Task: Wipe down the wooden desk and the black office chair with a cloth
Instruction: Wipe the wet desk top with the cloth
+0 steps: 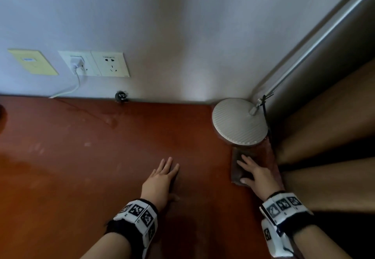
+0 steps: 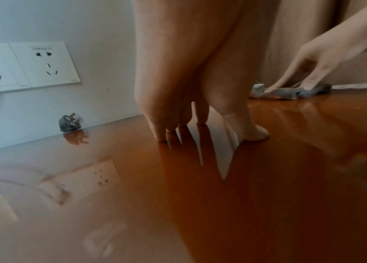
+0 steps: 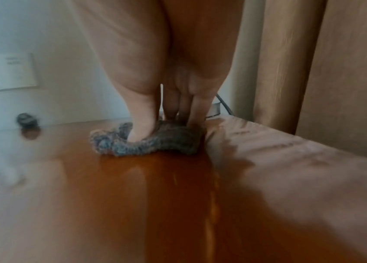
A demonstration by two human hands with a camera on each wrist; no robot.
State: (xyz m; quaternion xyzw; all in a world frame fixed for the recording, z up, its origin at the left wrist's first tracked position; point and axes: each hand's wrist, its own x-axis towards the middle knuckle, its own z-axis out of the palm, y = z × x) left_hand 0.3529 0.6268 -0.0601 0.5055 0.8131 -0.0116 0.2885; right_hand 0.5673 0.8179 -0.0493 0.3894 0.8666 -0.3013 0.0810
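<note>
The reddish-brown wooden desk (image 1: 81, 167) fills the head view and reflects the wall in the left wrist view (image 2: 133, 213). My right hand (image 1: 255, 174) presses flat, with straight fingers, on a grey fluffy cloth (image 1: 236, 169) at the desk's right edge, just in front of the lamp base. The right wrist view shows the thumb and fingertips (image 3: 142, 131) pushing the bunched cloth (image 3: 155, 144) onto the wood. Near the middle of the desk my left hand (image 1: 162, 177) lies flat, its fingertips (image 2: 162, 135) touching the surface and holding nothing. The black chair is out of view.
A round grey lamp base (image 1: 239, 122) with a slanting metal arm stands in the back right corner. A loose black plug (image 1: 121, 96) lies by the wall under white sockets (image 1: 110, 64), one with a white charger. Tan curtains (image 1: 328, 137) hang right of the desk.
</note>
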